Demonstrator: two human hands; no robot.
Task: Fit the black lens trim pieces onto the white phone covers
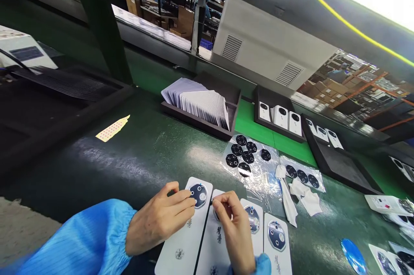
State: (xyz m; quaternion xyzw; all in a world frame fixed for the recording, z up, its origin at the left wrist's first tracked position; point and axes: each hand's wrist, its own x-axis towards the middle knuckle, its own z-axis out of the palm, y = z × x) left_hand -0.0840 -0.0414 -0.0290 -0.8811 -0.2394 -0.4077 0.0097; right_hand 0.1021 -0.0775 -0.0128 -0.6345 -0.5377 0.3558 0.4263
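Several white phone-shaped back panels lie in a row on the bench before me, each with a dark camera-lens cover and printed black characters. My left hand (163, 217) is over the leftmost panel (181, 249), its fingers stretched out beside the lens cover (198, 195). My right hand (235, 229) is above the second panel (211, 245), thumb and index finger pinched at its upper end; whatever is between them is hidden. This hand covers most of that panel's lens cover. To its right are a third panel (256, 204) and a fourth panel (278, 262).
Beyond the panels lie clear film with round black covers (248, 157) and white cloths (305, 197). A black tray of stacked white cards (205, 107) stands at the back. More trays (281, 126) hold panels. A yellow sticker sheet (113, 129) and blue disc (353, 256) lie apart.
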